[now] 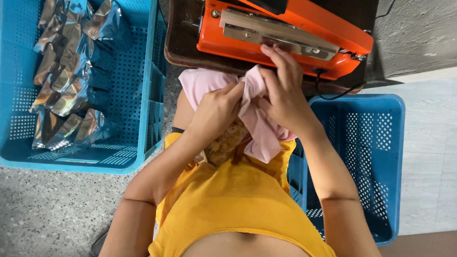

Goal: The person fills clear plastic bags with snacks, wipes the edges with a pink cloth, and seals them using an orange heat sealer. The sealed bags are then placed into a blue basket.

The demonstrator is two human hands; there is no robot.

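Both hands meet just below the orange heat sealer (286,31) on the small dark table (181,41). Left hand (213,113) and right hand (284,95) pinch the top of a clear snack pouch (226,142), held over a pink cloth (261,131) on the lap. Pouch not under the sealing bar yet. Left blue crate (8,126) holds many silver foil packets (68,70); the right blue crate (371,135) shows nothing inside.
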